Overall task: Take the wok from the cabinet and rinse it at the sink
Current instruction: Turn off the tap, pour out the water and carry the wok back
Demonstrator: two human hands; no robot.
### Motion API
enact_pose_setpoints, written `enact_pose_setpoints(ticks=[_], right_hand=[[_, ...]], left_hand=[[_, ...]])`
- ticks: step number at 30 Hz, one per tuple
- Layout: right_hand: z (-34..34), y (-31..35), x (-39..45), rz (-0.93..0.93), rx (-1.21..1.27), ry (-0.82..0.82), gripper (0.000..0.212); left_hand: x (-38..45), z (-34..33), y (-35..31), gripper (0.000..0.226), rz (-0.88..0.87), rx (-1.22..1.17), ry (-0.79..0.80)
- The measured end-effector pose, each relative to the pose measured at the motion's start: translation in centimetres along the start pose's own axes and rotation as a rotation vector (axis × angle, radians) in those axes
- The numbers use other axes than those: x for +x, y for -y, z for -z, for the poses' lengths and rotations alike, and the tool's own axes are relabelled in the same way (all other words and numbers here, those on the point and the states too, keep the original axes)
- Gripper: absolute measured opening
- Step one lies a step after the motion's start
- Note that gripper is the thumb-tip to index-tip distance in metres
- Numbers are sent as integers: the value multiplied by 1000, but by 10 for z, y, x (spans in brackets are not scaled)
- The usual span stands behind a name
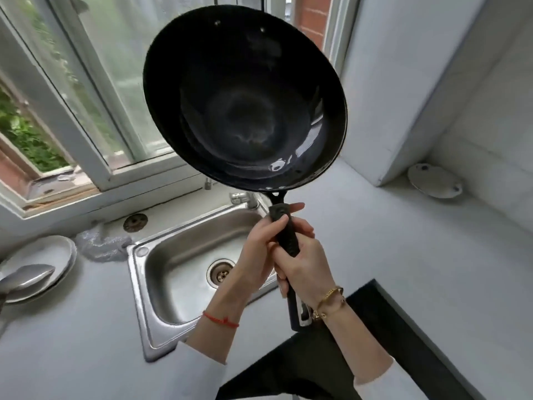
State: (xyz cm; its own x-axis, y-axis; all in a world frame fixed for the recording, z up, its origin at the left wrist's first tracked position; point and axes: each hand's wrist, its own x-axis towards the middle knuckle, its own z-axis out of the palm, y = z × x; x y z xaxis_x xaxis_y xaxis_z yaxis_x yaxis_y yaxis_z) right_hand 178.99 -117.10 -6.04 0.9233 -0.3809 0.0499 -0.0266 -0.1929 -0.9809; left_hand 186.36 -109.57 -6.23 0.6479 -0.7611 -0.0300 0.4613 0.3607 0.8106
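Observation:
A large black wok (245,102) is held up in the air above the sink, tilted so its wet, shiny inside faces me. Its long black handle (288,243) runs down toward me. My left hand (259,249) grips the handle near the bowl, with the fingers wrapped round it. My right hand (302,267) grips the handle just below the left. The steel sink (173,255) with its round drain (220,274) lies under the hands. The tap (245,197) at the sink's back is partly hidden behind the wok.
A window (86,96) stands behind the sink. Stacked white plates (43,255) with a metal ladle (26,277) sit on the left counter, and crumpled plastic (101,243) lies beside them. A small white dish (435,180) rests at the right wall. The grey counter (375,226) surrounds the sink.

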Motion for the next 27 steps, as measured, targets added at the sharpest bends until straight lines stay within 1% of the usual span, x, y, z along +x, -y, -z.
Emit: enact_pose_setpoints(ticks=[6, 9, 13, 16, 18, 21, 27], right_hand=[[15, -16, -44, -92, -19, -252, 7], [23, -24, -68, -161, -26, -384, 10], [33, -35, -102, -233, -26, -553, 9], [42, -41, -130, -298, -19, -663, 10], [48, -44, -147, -334, 19, -724, 14], [57, -47, -176, -369, 20, -831, 17], [78, -56, -247, -403, 48, -1051, 14]], left_hand=[[-3, -23, 32, 44, 181, 39, 189], [-8, -38, 51, 45, 266, 71, 264], [-17, -59, 78, 38, 370, 90, 388], [-26, -77, 100, 36, 483, 62, 458], [-32, -89, 115, 29, 556, 35, 500], [-43, -109, 139, 17, 633, 37, 590], [-81, -161, 186, 13, 770, 65, 745]])
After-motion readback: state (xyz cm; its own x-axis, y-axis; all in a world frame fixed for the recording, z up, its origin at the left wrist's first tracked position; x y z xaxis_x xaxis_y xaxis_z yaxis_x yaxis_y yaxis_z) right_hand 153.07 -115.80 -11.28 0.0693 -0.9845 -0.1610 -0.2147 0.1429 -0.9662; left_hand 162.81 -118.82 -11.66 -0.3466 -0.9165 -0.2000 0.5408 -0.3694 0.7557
